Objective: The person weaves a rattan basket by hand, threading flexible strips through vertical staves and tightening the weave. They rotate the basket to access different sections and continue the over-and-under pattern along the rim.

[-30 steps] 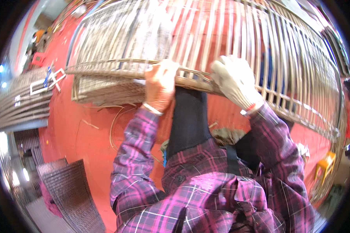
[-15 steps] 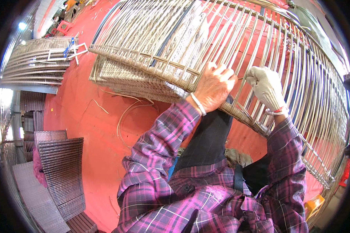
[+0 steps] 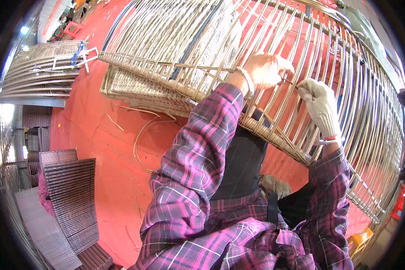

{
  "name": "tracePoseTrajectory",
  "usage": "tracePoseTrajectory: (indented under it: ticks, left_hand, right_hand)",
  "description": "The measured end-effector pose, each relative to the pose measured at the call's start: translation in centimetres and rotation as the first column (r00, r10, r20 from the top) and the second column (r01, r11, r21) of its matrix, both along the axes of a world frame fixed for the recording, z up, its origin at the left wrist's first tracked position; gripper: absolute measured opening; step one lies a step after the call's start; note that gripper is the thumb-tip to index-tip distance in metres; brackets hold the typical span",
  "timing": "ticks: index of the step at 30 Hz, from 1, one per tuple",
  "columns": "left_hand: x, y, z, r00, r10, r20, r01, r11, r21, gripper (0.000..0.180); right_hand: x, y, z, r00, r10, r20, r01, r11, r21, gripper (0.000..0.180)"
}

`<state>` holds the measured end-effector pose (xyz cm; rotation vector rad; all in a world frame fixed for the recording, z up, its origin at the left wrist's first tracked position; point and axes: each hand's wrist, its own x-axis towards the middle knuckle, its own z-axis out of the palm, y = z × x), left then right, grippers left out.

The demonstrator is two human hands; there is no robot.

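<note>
Wicker furniture workshop: red floor (image 3: 99,148), stacked woven panels (image 3: 69,202), half-woven frames (image 3: 40,74) (loose strands lying about).

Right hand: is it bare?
No, the right hand wears a pale knit glove while it grips the wicker frame; only the left hand is bare.

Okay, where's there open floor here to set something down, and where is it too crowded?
Bare red floor lies between the dark woven panels and the plaid sleeve, apart from loose strands. Crowded: the wicker frame where the left hand and right hand work.
</note>
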<state>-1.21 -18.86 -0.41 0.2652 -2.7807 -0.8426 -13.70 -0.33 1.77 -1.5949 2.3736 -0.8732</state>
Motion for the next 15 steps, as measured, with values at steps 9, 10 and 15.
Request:
tracePoseTrajectory:
  ticks: [9,10,15]
  left_hand:
    - [4.2,-1.1,1.5,0.878,0.067,-0.473,-0.076,0.997,0.001,0.029]
    - [6.1,-1.6,2.1,0.857,0.033,-0.514,-0.117,0.984,-0.133,0.029]
    - [12.5,3.1,1.1,0.990,-0.031,-0.138,-0.020,0.935,-0.354,0.040]
  right_hand:
    - [-0.7,0.4,-1.2,0.910,-0.046,-0.412,-0.081,0.955,-0.286,0.017]
    - [0.1,0.8,-0.9,0.913,-0.066,-0.403,-0.077,0.941,-0.329,0.012]
    - [6.5,3.8,0.4,0.922,0.154,-0.354,-0.199,0.976,-0.093,0.036]
